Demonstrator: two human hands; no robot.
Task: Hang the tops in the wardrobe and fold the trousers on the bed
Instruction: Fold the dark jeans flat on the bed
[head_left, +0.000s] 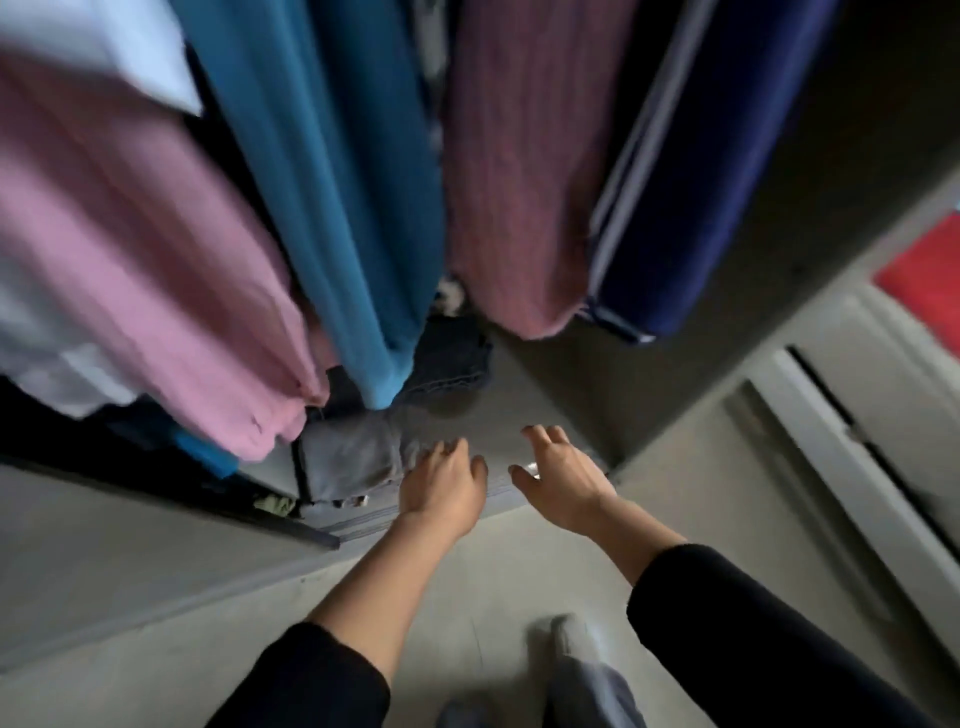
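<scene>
I look down into the wardrobe (561, 384), where several tops hang: a pink top (135, 270), a teal top (343, 197), a mauve top (524, 171) and a navy top with white stripes (727, 171). My left hand (441, 486) and my right hand (558, 475) reach forward side by side below the hems, fingers relaxed, holding nothing. Folded grey cloth (353, 457) lies on the wardrobe floor just left of my left hand. Dark folded denim (452, 358) lies behind it.
A white garment (78, 47) hangs at the far left. The wardrobe's sliding door track (322, 540) runs along the floor. A white door or panel (857, 457) stands to the right, with something red (930, 280) beyond it. My foot (571, 639) is on the pale floor.
</scene>
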